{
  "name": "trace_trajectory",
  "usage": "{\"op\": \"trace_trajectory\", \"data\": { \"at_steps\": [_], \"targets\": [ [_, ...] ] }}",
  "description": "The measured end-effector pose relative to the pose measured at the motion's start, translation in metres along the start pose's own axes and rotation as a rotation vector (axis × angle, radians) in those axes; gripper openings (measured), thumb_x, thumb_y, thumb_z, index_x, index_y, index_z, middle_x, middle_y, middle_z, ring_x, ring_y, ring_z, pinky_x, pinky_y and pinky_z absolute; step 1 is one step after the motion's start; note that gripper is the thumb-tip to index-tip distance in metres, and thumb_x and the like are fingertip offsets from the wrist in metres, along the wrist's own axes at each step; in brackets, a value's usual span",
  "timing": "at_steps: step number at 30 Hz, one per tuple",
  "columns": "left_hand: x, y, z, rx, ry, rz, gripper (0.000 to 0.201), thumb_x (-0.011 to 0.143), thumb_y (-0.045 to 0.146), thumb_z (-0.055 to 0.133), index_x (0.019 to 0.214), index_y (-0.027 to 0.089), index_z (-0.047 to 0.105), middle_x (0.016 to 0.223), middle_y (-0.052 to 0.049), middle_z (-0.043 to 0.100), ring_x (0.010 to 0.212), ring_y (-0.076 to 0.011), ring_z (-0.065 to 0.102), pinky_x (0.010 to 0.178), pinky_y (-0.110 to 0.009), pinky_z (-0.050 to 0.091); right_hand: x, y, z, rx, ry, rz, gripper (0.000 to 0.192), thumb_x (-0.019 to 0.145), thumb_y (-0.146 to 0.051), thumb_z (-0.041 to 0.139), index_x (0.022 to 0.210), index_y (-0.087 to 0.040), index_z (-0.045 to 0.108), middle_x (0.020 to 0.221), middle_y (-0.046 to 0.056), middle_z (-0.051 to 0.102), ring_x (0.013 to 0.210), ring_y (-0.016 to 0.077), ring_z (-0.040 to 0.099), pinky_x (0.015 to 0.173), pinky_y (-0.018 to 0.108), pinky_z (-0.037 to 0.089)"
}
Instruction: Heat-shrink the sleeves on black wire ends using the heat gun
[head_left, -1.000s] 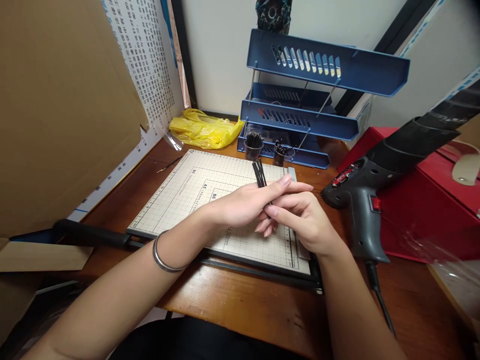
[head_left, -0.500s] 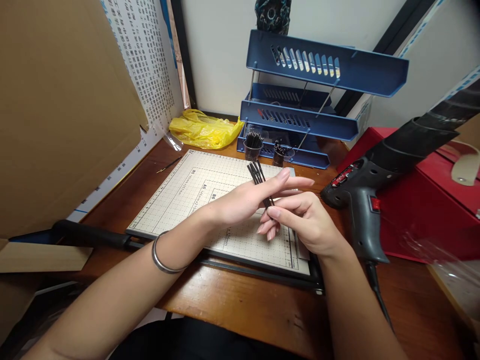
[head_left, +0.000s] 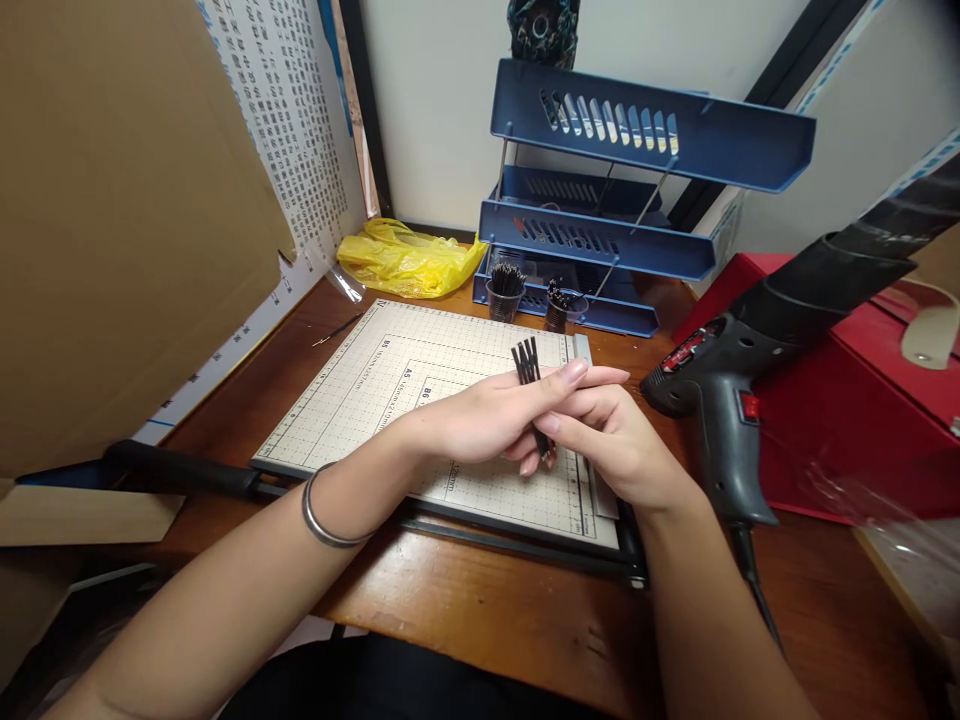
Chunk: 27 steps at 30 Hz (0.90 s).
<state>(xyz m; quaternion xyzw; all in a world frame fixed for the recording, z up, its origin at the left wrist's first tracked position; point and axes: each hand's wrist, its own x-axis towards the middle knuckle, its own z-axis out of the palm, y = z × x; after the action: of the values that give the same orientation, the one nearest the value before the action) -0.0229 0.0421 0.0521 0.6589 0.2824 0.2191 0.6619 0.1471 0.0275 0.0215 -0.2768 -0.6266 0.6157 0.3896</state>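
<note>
- Nearest: both bare forearms reach in over the brown wooden desk (head_left: 480, 620); a plain silver metal bangle (head_left: 319, 510) sits on the left wrist.
- Left hand (head_left: 487, 410) lies palm toward the right one, fingers stretched out flat and pointing right, closed against a small bundle of thin black rods (head_left: 527, 362).
- Right hand (head_left: 607, 440) is just right of and slightly nearer than the left, touching it; thumb and fingers curl onto the bundle's lower end. Both hands are clamped on the same bundle, pressed between them.
- Bundle's long axis runs near-to-far, tilted a little left at the top; upper ends splay above the left fingers, lower tips poke out by the right fingertips. The hidden middle cannot be read.
- Hands hover over the right part of the white gridded paper-cutter board (head_left: 375, 390), above its right cutting edge.
- Right of the hands, near: a dark grey pistol-shaped heat gun (head_left: 720, 420), well clear of the grip.
- Farther: two small dark cups of black rods (head_left: 504, 290), directly beyond the bundle's top end.
- Farthest: a blue plastic three-tier document tray (head_left: 645, 130).
</note>
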Motion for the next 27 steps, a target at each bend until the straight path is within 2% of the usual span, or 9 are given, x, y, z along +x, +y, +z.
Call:
{"op": "trace_trajectory", "data": {
  "at_steps": [2, 7, 11, 14, 16, 19, 22, 25, 27],
  "targets": [
    [-0.001, 0.001, 0.000, 0.048, 0.000, -0.005, 0.064, 0.105, 0.061, 0.032, 0.155, 0.023, 0.047, 0.055, 0.005, 0.050, 0.049, -0.0096, 0.049, 0.049, -0.019, 0.036, 0.000, 0.000, 0.000, -0.020, 0.003, -0.013, 0.023, 0.091, -0.037, 0.073, 0.085, -0.017, 0.084, 0.078, 0.007, 0.080, 0.063, 0.0144, 0.074, 0.058, 0.022, 0.060],
    [-0.003, 0.001, -0.001, 0.069, -0.047, -0.033, 0.064, 0.106, 0.060, 0.031, 0.158, 0.025, 0.040, 0.047, 0.009, 0.039, 0.051, -0.0117, 0.052, 0.057, -0.021, 0.044, 0.000, 0.000, 0.001, -0.006, -0.025, -0.032, 0.023, 0.091, -0.038, 0.073, 0.083, -0.018, 0.084, 0.074, 0.006, 0.080, 0.060, 0.0143, 0.074, 0.058, 0.022, 0.062],
    [0.002, -0.002, -0.001, 0.000, -0.019, 0.014, 0.072, 0.099, 0.069, 0.041, 0.149, 0.019, 0.052, 0.050, 0.008, 0.043, 0.050, -0.0120, 0.050, 0.056, -0.024, 0.043, 0.001, 0.000, 0.000, 0.004, 0.021, -0.066, 0.018, 0.092, -0.032, 0.072, 0.083, -0.022, 0.084, 0.072, 0.004, 0.079, 0.058, 0.0114, 0.072, 0.058, 0.019, 0.060],
    [0.011, -0.008, -0.001, -0.122, 0.093, 0.106, 0.072, 0.092, 0.074, 0.052, 0.128, 0.015, 0.066, 0.065, 0.000, 0.060, 0.055, -0.0128, 0.054, 0.058, -0.027, 0.045, 0.001, 0.002, -0.004, -0.015, 0.143, -0.073, 0.019, 0.092, -0.035, 0.072, 0.084, -0.023, 0.084, 0.073, 0.004, 0.079, 0.057, 0.0092, 0.071, 0.056, 0.016, 0.057],
    [0.017, -0.012, -0.002, -0.211, 0.188, 0.156, 0.062, 0.092, 0.070, 0.056, 0.118, 0.014, 0.068, 0.081, -0.006, 0.069, 0.069, -0.0163, 0.064, 0.069, -0.031, 0.051, 0.002, 0.004, -0.007, 0.005, 0.271, -0.077, 0.018, 0.090, -0.038, 0.074, 0.086, -0.023, 0.084, 0.077, 0.004, 0.081, 0.055, 0.0077, 0.069, 0.054, 0.014, 0.054],
    [0.022, -0.016, -0.003, -0.320, 0.388, 0.257, 0.042, 0.095, 0.056, 0.062, 0.117, 0.019, 0.061, 0.105, -0.009, 0.074, 0.099, -0.0224, 0.071, 0.089, -0.036, 0.054, 0.003, 0.005, -0.009, 0.059, 0.442, -0.074, 0.017, 0.087, -0.040, 0.077, 0.085, -0.024, 0.084, 0.080, 0.004, 0.081, 0.053, 0.0065, 0.068, 0.052, 0.013, 0.052],
    [0.021, -0.014, -0.003, -0.303, 0.527, 0.375, 0.026, 0.098, 0.045, 0.061, 0.109, 0.022, 0.060, 0.114, -0.006, 0.073, 0.109, -0.0219, 0.069, 0.096, -0.037, 0.054, 0.004, 0.005, -0.009, 0.072, 0.480, -0.042, 0.020, 0.085, -0.042, 0.079, 0.082, -0.022, 0.083, 0.079, 0.005, 0.081, 0.051, 0.0068, 0.068, 0.052, 0.014, 0.052],
    [0.017, -0.009, -0.001, -0.143, 0.454, 0.401, 0.027, 0.100, 0.042, 0.058, 0.102, 0.018, 0.070, 0.113, -0.007, 0.073, 0.110, -0.0225, 0.068, 0.097, -0.036, 0.053, 0.003, 0.005, -0.009, 0.045, 0.429, -0.014, 0.022, 0.084, -0.043, 0.079, 0.084, -0.022, 0.083, 0.079, 0.006, 0.080, 0.052, 0.0078, 0.068, 0.053, 0.016, 0.053],
    [0.014, -0.007, 0.000, -0.060, 0.371, 0.378, 0.032, 0.100, 0.043, 0.058, 0.106, 0.016, 0.076, 0.114, -0.009, 0.074, 0.115, -0.0257, 0.065, 0.096, -0.036, 0.054, 0.003, 0.005, -0.009, 0.010, 0.393, -0.013, 0.023, 0.085, -0.044, 0.078, 0.084, -0.021, 0.084, 0.074, 0.005, 0.079, 0.052, 0.0082, 0.067, 0.052, 0.016, 0.051]
  ]
}}
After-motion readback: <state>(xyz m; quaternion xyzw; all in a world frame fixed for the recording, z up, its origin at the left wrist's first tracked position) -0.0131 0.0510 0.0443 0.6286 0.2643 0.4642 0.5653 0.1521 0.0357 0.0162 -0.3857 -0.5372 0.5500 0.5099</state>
